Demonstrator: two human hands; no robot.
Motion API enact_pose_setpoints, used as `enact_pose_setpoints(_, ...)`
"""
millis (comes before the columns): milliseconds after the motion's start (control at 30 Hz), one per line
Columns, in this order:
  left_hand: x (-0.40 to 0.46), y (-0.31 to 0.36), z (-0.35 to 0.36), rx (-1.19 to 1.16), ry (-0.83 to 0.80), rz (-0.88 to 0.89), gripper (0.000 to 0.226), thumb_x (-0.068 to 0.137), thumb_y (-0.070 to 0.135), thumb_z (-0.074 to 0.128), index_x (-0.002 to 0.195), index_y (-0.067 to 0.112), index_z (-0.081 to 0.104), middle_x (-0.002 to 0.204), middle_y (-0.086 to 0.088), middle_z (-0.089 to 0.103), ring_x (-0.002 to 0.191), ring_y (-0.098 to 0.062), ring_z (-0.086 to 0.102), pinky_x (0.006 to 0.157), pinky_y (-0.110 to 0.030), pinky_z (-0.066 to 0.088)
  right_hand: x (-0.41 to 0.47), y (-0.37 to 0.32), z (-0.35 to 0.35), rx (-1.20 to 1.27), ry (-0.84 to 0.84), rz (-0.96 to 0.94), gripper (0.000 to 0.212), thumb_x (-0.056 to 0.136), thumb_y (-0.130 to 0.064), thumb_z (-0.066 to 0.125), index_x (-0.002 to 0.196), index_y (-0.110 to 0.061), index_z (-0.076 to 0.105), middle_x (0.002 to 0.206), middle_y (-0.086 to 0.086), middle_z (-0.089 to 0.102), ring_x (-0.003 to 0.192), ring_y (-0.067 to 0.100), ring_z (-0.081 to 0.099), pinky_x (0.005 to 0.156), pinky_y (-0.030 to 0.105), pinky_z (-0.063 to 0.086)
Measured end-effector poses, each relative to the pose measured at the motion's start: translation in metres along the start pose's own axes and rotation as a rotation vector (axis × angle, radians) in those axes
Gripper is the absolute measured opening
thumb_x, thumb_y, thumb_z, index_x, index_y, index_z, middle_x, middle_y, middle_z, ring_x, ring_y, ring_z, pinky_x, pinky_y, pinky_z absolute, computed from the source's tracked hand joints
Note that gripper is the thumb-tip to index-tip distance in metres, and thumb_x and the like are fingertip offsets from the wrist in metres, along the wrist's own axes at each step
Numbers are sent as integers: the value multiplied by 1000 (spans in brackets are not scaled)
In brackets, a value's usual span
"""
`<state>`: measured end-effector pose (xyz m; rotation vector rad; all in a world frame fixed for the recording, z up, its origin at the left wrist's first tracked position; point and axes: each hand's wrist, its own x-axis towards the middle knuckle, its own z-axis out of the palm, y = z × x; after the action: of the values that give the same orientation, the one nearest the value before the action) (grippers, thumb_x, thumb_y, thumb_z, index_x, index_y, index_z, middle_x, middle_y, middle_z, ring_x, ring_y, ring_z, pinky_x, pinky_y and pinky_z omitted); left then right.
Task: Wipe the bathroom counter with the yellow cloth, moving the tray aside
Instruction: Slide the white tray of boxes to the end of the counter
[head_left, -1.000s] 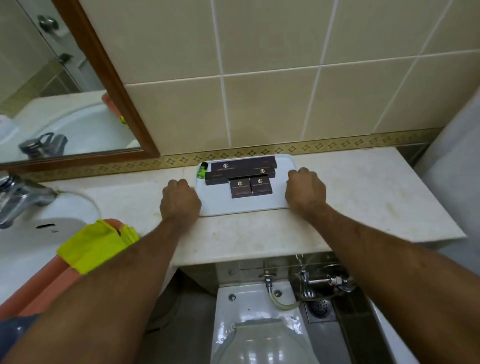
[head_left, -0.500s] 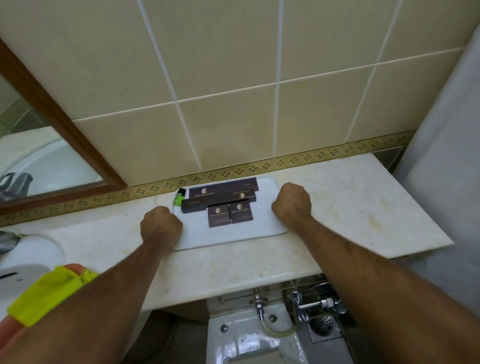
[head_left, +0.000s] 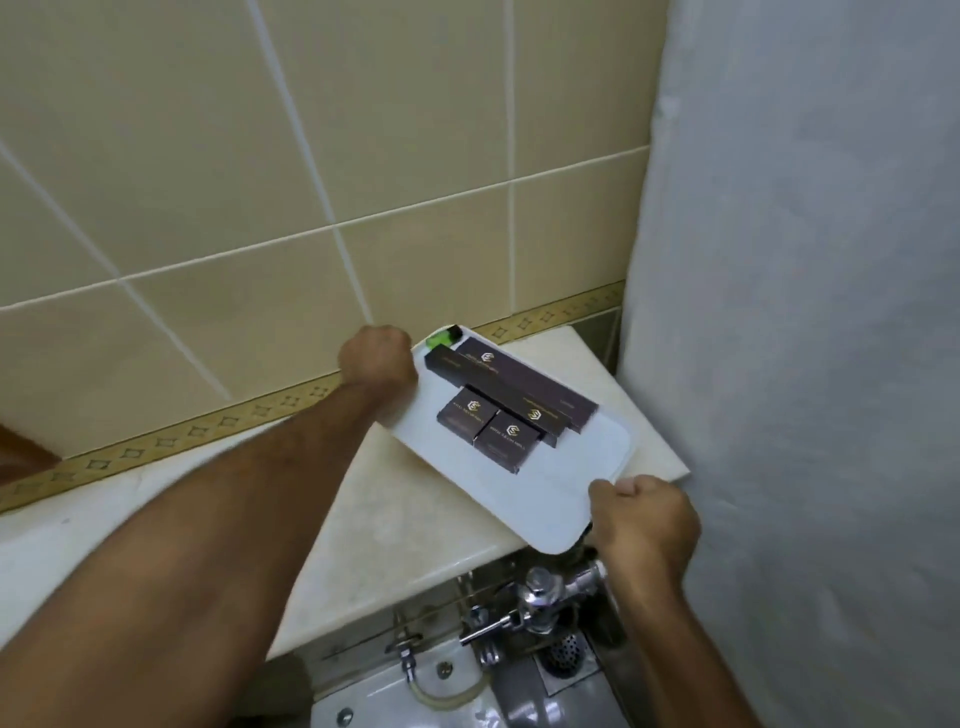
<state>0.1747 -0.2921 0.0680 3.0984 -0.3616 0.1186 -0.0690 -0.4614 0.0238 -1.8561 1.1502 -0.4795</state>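
Observation:
A white tray (head_left: 561, 499) sits turned at an angle at the right end of the cream counter (head_left: 395, 525), with one corner past the front edge. It carries several dark brown boxes (head_left: 506, 410) and a small green item (head_left: 440, 339). My left hand (head_left: 378, 364) grips the tray's far left edge near the wall. My right hand (head_left: 644, 519) grips the tray's near right corner. The yellow cloth is out of view.
A white curtain (head_left: 800, 364) hangs close on the right, against the counter's end. Beige wall tiles (head_left: 260, 182) rise behind the counter. Below the front edge are chrome pipe fittings (head_left: 540, 597), a floor drain (head_left: 563, 654) and a white toilet tank (head_left: 415, 691).
Both hands have carried the tray to the counter's right end and turned it at an angle. The view swung right, so the sink, mirror and yellow cloth dropped out of sight.

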Motion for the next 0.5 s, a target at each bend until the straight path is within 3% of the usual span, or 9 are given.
enact_pose_setpoints(100,18,65,10,66,-25,83,28,80,10,56,104,9,70,108,-17,67,104,-35,60,84,-37,49,6,21,-6,40,108,109,25,74,-13,64,51,-7,57,46,6,59,44,27,56,47,25,43)
enact_pose_setpoints(233,32,124,28,105,12,137,27,86,6,49,104,6,69,103,-15,70,95,-33,64,72,-36,47,12,41,1,94,153,243,17,78,-18,63,66,-9,71,58,8,70,56,27,65,51,23,43)
enact_pose_setpoints(300,37,141,37,126,29,167,27,88,5,48,104,4,70,100,-15,71,91,-34,66,69,-37,49,15,45,7,114,175,291,16,80,-19,63,73,-8,72,60,7,71,57,25,67,50,21,39)
enact_pose_setpoints(500,37,156,64,153,2,202,26,90,3,47,105,4,69,101,-16,72,91,-33,68,72,-38,53,22,47,21,132,221,362,17,81,-15,63,72,-3,71,64,12,70,58,29,61,62,31,50)
